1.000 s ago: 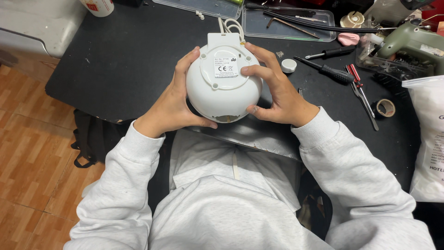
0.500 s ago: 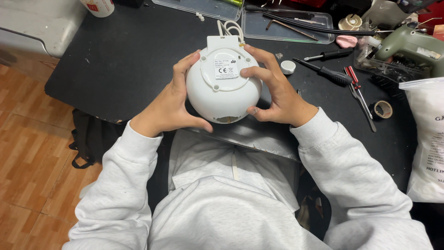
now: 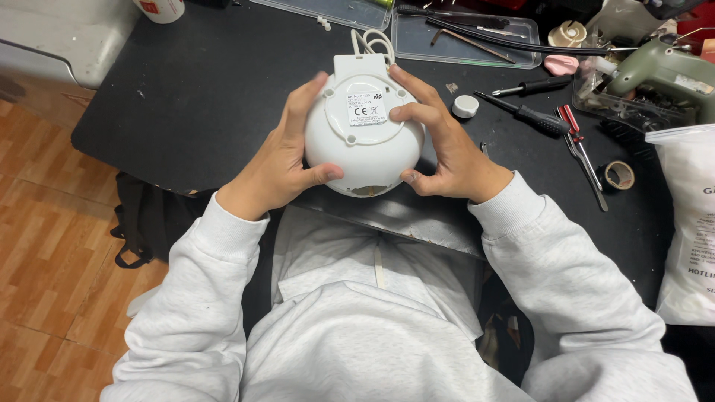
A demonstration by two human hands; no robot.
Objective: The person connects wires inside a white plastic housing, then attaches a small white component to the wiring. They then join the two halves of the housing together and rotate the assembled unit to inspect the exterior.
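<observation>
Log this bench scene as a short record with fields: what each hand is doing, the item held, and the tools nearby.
held item: round white appliance, underside with label facing up
left hand: grips its left side, thumb underneath
right hand: grips its right side, fingers on the base
cord: white cable coiled behind it
surface: black table
nearby tools: black screwdriver, red-handled screwdriver, tape roll, green power tool

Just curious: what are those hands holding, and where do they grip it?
Both hands, left and right, hold a round white appliance by its opposite sides.
</observation>
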